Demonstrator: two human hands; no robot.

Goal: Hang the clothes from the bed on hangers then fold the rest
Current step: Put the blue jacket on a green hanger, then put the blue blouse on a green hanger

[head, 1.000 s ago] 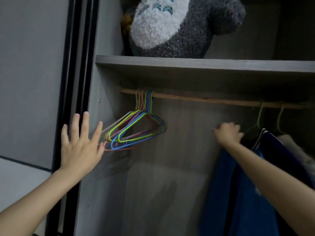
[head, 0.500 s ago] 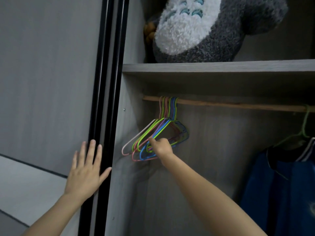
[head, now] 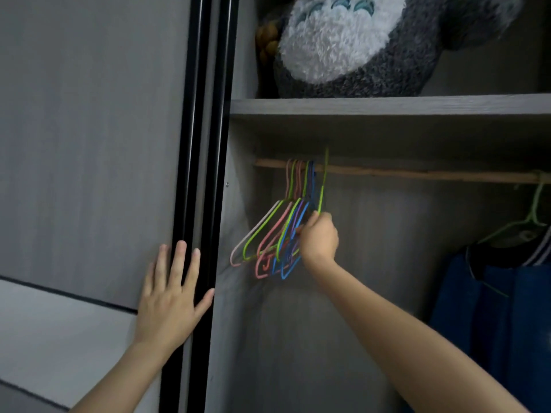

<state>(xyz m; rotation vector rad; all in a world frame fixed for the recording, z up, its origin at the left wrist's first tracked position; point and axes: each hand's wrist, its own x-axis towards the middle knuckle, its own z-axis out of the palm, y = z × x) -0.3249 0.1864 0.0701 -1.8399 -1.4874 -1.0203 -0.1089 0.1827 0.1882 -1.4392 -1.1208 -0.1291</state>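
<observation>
A bunch of several coloured wire hangers (head: 268,242) hangs at the left end of the wooden rail (head: 417,174) inside the open wardrobe. My right hand (head: 319,238) is closed on a green hanger (head: 322,189) at the right of the bunch; its hook stands raised above the rail. My left hand (head: 171,296) lies flat with fingers spread on the edge of the sliding door (head: 89,144). At the right end of the rail, dark blue clothes (head: 507,308) hang on green hangers. No bed is in view.
A large grey and white plush toy (head: 357,46) sits on the shelf (head: 387,105) above the rail. Black door tracks (head: 205,144) run vertically between door and wardrobe interior. The stretch of rail between the hanger bunch and the hung clothes carries nothing.
My right hand came from the blue clothes to the hanger bunch, closed on the green hanger and raised its hook off the rail. My left hand settled flat on the door edge.
</observation>
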